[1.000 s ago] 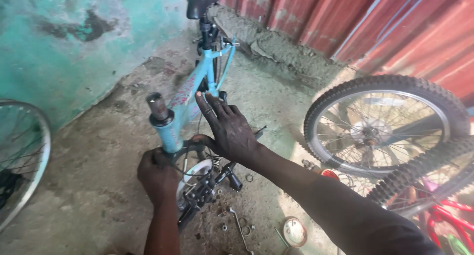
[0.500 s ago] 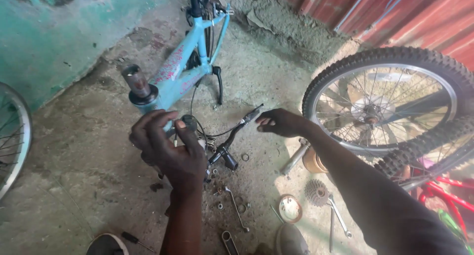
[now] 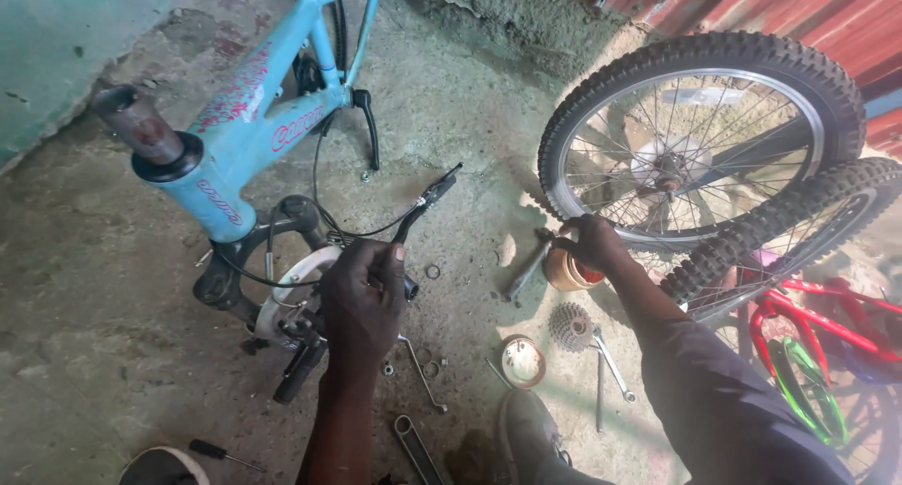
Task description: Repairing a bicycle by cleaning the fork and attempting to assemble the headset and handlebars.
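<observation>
On the concrete floor [image 3: 85, 288], left: light-blue bike frame [image 3: 246, 132] lying on its side. Left hand [image 3: 362, 302] clamped on the handlebar end beside the brake lever [image 3: 425, 206]; right hand [image 3: 590, 242] closing on a small grease tin [image 3: 567, 271]. Seemingly mid-refit; next calls for grease.

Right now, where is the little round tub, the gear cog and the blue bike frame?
Little round tub [image 3: 567, 271], head view, on its tan side wall.
Gear cog [image 3: 570, 326], head view, on its toothed top.
Blue bike frame [image 3: 246, 128], head view, on the thick sloping tube.
</observation>
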